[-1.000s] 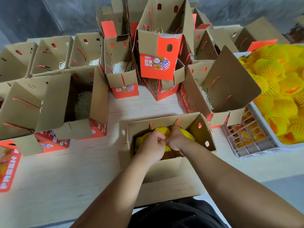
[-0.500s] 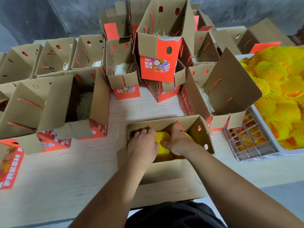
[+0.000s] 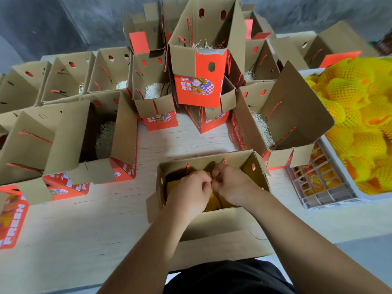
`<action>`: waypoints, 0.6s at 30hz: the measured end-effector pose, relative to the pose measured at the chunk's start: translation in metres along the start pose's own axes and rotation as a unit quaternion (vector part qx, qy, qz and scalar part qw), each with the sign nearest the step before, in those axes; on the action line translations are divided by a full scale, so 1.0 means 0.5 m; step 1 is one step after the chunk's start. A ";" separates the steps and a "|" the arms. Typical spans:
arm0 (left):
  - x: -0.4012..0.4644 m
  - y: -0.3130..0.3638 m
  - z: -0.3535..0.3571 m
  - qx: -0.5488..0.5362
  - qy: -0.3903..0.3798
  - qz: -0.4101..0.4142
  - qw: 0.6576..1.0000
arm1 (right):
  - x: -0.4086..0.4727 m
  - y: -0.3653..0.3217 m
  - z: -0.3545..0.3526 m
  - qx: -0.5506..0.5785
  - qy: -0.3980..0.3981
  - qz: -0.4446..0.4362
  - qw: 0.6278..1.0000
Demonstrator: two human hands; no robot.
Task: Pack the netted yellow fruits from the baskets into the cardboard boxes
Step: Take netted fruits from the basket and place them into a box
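An open cardboard box [image 3: 214, 221] stands on the table right in front of me, with netted yellow fruits [image 3: 212, 203] inside it. Both my hands are down in this box. My left hand [image 3: 188, 193] has its fingers curled over the net of a fruit on the left side. My right hand [image 3: 232, 185] curls over the fruit beside it, and its fingertips meet those of the left hand. Most of the fruit lies hidden under the hands. At the right a basket [image 3: 341, 166] is heaped with more netted yellow fruits [image 3: 352, 124].
A grey lattice crate [image 3: 318, 194] with orange fruit sits below the basket. Open empty boxes with straw filling crowd the left [image 3: 63, 149], the back [image 3: 197, 66] and the right [image 3: 292, 115]. A red box marked FRESH [image 3: 12, 221] lies at the left edge.
Half a second ago both hands lay flatter on the fruits, apart. Now the fingers are curled and the two hands have drawn together over the middle of the box.
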State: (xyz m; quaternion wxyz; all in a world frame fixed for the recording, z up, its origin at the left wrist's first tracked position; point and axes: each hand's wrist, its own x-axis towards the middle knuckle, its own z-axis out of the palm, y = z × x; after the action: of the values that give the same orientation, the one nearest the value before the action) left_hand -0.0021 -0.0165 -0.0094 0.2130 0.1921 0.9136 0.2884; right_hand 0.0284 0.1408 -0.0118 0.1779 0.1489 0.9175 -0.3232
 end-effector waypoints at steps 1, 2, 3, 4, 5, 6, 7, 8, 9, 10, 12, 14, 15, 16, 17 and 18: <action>0.006 0.018 0.000 -0.051 0.023 0.019 0.998 | -0.011 0.000 -0.013 0.026 0.024 -0.020 0.999; 0.014 0.036 0.002 -0.087 0.040 0.040 0.995 | -0.021 0.001 -0.027 0.045 0.055 -0.041 0.997; 0.025 0.059 0.006 -0.113 0.050 0.060 0.990 | -0.031 0.006 -0.046 0.060 0.095 -0.058 0.992; 0.037 0.083 0.013 -0.143 0.056 0.078 0.985 | -0.041 0.013 -0.067 0.072 0.134 -0.073 0.986; 0.048 0.109 0.022 -0.178 0.060 0.094 0.978 | -0.052 0.022 -0.090 0.087 0.169 -0.085 0.978; 0.058 0.137 0.032 -0.212 0.063 0.110 0.969 | -0.064 0.035 -0.115 0.107 0.201 -0.092 0.969; 0.068 0.169 0.044 -0.239 0.064 0.124 0.961 | -0.076 0.053 -0.141 0.128 0.230 -0.095 0.960; 0.077 0.203 0.059 -0.261 0.065 0.136 0.953 | -0.087 0.076 -0.168 0.145 0.257 -0.095 0.951; 0.088 0.240 0.076 -0.280 0.062 0.148 0.947 | -0.098 0.104 -0.195 0.158 0.283 -0.094 0.941; 0.099 0.277 0.096 -0.297 0.059 0.158 0.940 | -0.107 0.134 -0.220 0.172 0.305 -0.093 0.932; 0.122 0.358 0.145 -0.334 0.043 0.169 0.926 | -0.122 0.206 -0.271 0.196 0.340 -0.088 0.916; 0.145 0.440 0.199 -0.358 0.028 0.172 0.917 | -0.133 0.283 -0.322 0.198 0.361 -0.078 0.908; 0.156 0.478 0.227 -0.355 0.030 0.177 0.917 | -0.137 0.324 -0.346 0.193 0.368 -0.074 0.906; 0.165 0.513 0.255 -0.342 0.036 0.185 0.921 | -0.143 0.366 -0.369 0.186 0.376 -0.069 0.905; 0.173 0.547 0.281 -0.325 0.038 0.193 0.925 | -0.148 0.408 -0.394 0.176 0.384 -0.064 0.904; 0.183 0.578 0.306 -0.309 0.036 0.201 0.929 | -0.152 0.448 -0.420 0.167 0.391 -0.059 0.903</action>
State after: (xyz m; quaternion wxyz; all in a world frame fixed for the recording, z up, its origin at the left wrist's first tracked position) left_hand 0.0639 0.3146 0.0277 0.1663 0.2856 0.7287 0.5998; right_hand 0.1351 0.4315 0.0521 -0.2417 0.2367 0.8530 -0.3975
